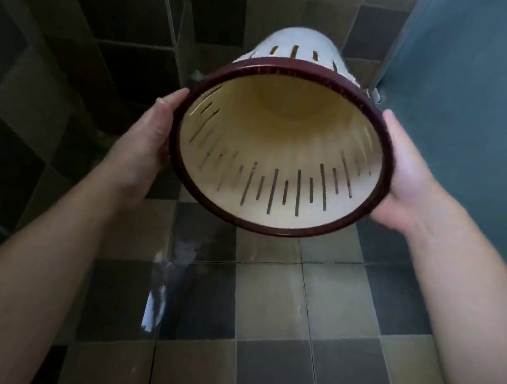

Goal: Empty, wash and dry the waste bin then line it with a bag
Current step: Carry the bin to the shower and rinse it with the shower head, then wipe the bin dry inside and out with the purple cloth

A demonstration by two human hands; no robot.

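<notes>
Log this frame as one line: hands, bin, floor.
left hand: holds rim | right hand: holds rim | bin: lifted, tilted, mouth toward camera, nothing visible inside, no bag | floor: wet tiles

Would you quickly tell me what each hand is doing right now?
Left hand: grips the bin rim.
Right hand: grips the bin rim.

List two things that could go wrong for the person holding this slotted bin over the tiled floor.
1. The floor tiles shine as if wet, so a slip seems possible.
2. The left hand and right hand hold the waste bin only at its dark rim, tilted in mid-air; if wet, it might slide free.
</notes>
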